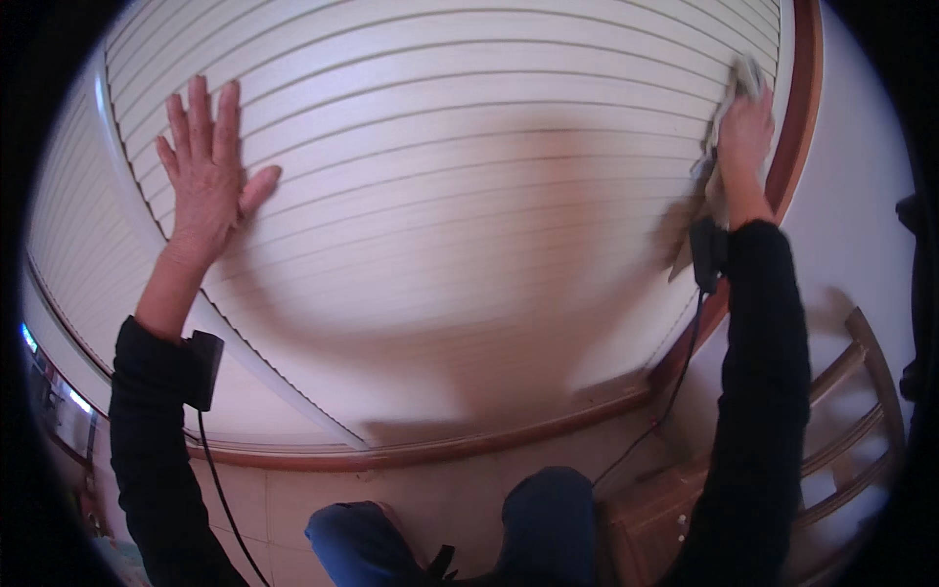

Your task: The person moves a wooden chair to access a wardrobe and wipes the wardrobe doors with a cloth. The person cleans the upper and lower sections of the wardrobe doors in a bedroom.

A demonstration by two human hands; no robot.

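Note:
A large white door panel (430, 215) with horizontal grooves fills the view in front of me. My left hand (208, 181) lies flat on its left side, fingers and thumb spread, holding nothing. At the panel's upper right edge, my right hand (748, 132) is closed around a pale cloth (748, 73). Part of the cloth hangs down behind the wrist along the panel. My right palm and most of its fingers are hidden from this side.
A brown wooden frame (804, 108) borders the panel on the right, beside a white wall (861, 176). A wooden chair (861, 430) stands at lower right. Black cables (223, 489) trail from small black boxes on both wrists. A wooden track (430, 457) runs along the tiled floor.

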